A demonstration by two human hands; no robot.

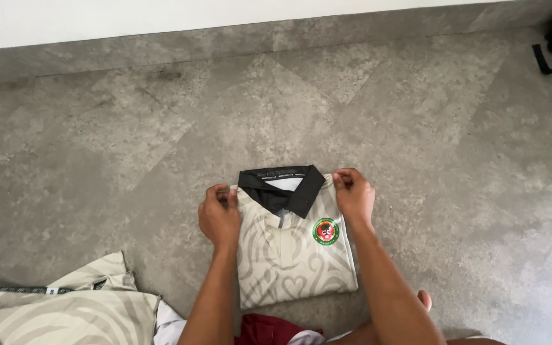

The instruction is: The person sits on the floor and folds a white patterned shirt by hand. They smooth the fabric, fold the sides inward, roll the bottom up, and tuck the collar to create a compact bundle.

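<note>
Left hand (219,216) and right hand (353,193) both pinched shut on shoulders of folded cream shirt (295,255), either side of black collar (282,187); shirt flat on grey floor (416,128), long axis running collar-away, hem-near.

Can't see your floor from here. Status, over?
Both hands, left and right, pinching shoulders of folded cream patterned polo shirt. Similar cream garment lies left, apart.

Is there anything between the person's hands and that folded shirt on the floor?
Nothing visible. The left hand and right hand already pinch the shoulders of the folded shirt, either side of its black collar. Other cream garments lie apart to the left.
</note>
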